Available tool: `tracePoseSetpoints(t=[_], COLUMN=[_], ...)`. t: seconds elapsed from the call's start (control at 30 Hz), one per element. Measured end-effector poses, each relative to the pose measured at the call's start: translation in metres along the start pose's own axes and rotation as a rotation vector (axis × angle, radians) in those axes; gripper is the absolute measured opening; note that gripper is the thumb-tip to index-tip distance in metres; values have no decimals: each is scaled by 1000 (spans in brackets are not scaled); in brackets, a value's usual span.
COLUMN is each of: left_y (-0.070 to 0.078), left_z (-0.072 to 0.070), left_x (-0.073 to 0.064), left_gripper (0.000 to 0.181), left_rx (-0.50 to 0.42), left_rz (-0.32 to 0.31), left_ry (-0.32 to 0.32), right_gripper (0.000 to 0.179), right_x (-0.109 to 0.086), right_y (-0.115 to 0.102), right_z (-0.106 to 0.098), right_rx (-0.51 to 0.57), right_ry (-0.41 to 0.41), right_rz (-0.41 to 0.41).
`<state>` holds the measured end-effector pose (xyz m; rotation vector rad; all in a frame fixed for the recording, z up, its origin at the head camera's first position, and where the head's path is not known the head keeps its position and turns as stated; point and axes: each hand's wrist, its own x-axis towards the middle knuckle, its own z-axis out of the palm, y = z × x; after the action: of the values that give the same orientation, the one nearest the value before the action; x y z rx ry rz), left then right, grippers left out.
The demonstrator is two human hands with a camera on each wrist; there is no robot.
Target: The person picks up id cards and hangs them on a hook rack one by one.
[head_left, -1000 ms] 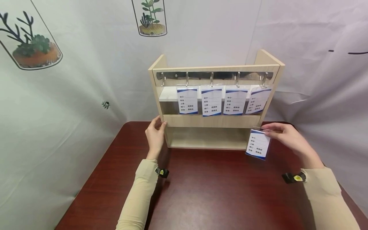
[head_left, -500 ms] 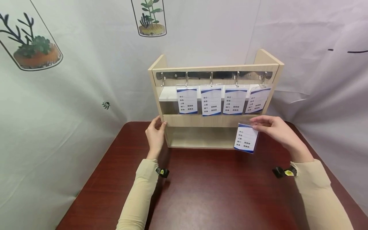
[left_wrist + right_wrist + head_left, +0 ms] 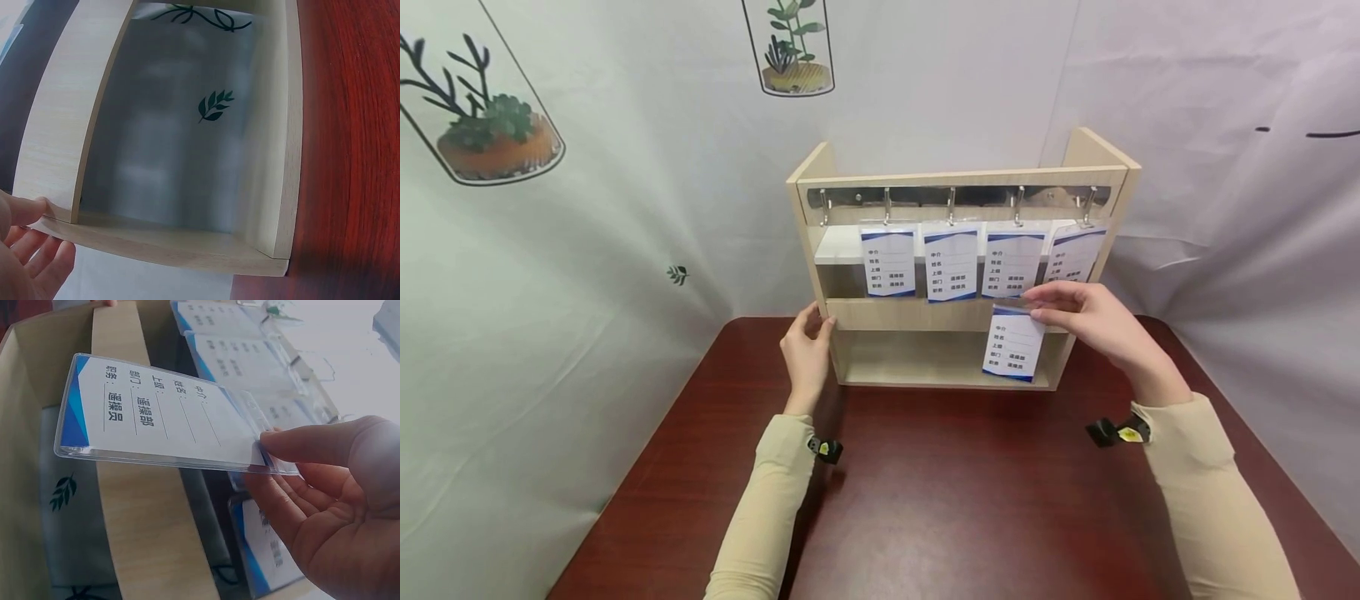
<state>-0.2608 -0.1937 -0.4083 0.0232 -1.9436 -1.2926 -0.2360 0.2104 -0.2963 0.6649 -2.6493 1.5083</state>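
A small pale wooden shelf (image 3: 952,315) stands on the table, with a row of metal hooks along its top. Its left side edge is pinched by my left hand (image 3: 806,358), thumb in front and fingers round the outside, as the left wrist view also shows. My right hand (image 3: 1101,333) pinches the top edge of a badge card in a clear sleeve (image 3: 1013,343) between thumb and fingers. The card hangs tilted before the shelf's lower right part. Several like badge cards (image 3: 951,265) hang from the hooks; the right hand partly hides the lowest part of the rightmost one.
The dark red table (image 3: 925,500) spreads in front of the shelf. Behind it hangs a pale cloth backdrop (image 3: 940,92) printed with plants. The leftmost hook (image 3: 824,207) juts from a metal strip.
My right hand has moved left and upward with the badge card, from beside the shelf's right edge to in front of its crossbar. The left hand has stayed on the shelf's edge.
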Motion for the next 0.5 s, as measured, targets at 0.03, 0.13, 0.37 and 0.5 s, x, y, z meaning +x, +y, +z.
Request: tracePoseSetpoints(t=[0.03,0.13,0.37,0.5], left_y=[0,-1,-1,-1], left_z=[0,0,0,0], left_x=[0,0,0,-1], left_gripper=[38,38,38,39], left_rx=[-2,-6,-17,-13], left_rz=[-3,-8,-4,-4], left_ry=[-1,-2,2,3], right_gripper=[37,38,35,33], right_x=[2,6,16,21], right_y=[-2,-8,-26,-37], right_z=[1,4,12,18], right_rx=[6,20,19,0], right_ry=[-4,-12,-28,-34], right_rz=[-4,-17,-90,-119])
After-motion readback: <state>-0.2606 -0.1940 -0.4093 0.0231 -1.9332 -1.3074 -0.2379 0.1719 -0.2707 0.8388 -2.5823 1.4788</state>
